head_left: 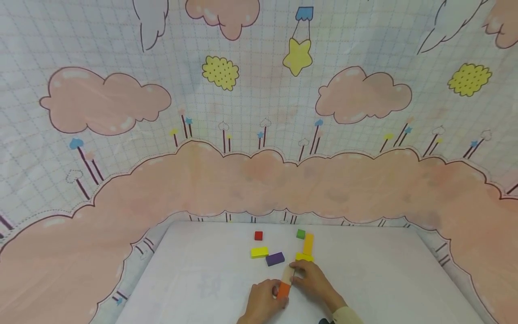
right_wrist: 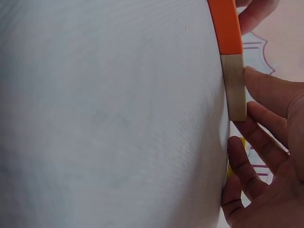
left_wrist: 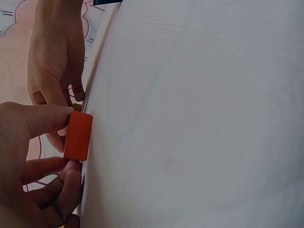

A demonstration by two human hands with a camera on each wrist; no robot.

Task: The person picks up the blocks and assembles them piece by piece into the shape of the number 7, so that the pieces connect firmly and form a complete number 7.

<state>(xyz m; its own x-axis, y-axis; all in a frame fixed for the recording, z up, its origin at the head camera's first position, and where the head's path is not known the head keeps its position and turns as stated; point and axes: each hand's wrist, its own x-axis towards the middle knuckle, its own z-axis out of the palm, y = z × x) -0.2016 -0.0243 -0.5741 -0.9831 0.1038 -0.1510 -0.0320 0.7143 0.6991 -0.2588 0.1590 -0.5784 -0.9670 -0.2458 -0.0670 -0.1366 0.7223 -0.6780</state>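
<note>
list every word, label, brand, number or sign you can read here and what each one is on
None can be read in any view.
Orange block and pale wooden block: no lettering on the faces that show.
Patterned cloth: drawings, no readable text.
White table: faint marks, too blurred to call writing.

The right hand (head_left: 313, 279) partly hides a yellow rectangular block (head_left: 305, 257); the right wrist view's top crops an orange rectangular block (right_wrist: 227, 29).

One block (head_left: 283, 291) is plain orange, another block (head_left: 288, 274) pale beige. Pink clouds (head_left: 107, 102) pattern the white, gridded backdrop (head_left: 261, 96).
</note>
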